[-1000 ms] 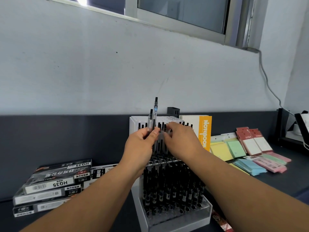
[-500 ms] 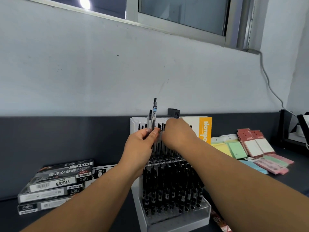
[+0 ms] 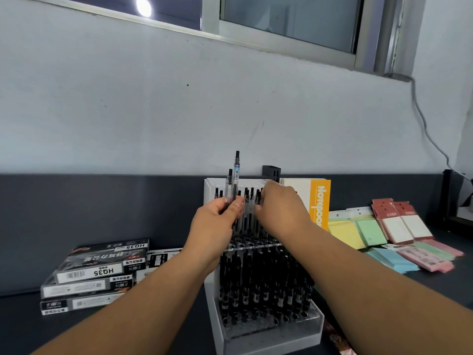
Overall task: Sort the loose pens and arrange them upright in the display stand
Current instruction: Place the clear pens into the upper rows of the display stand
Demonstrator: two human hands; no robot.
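Two clear-barrelled pens with black ends (image 3: pixel 236 181) stand upright, long axes vertical and black tips pointing up, one reaching higher than the other. They are pinched between the thumb and curled fingers of the left hand (image 3: pixel 217 226), just over the far left corner of the display stand. The right hand (image 3: pixel 280 212) is close beside it, fingers curled in among the tops of the far row; whether it actually grips a pen there cannot be told. The white plastic display stand (image 3: pixel 212 301) has a clear perforated shelf and a clear near base. Its near tiers are packed with upright black pens (image 3: pixel 256 283), and a thinner row of clear pens with black tops (image 3: pixel 252 194) stands against its white back panel. The stand sits on the dark desk (image 3: pixel 23 331). To its left lies a stack of flat black-and-white pen boxes marked HQ35 (image 3: pixel 97 272). Just right of the stand a white and yellow notebook (image 3: pixel 320 203) stands upright, and farther right lie pastel sticky-note pads (image 3: pixel 368 231) and red-topped card packs (image 3: pixel 399 219).
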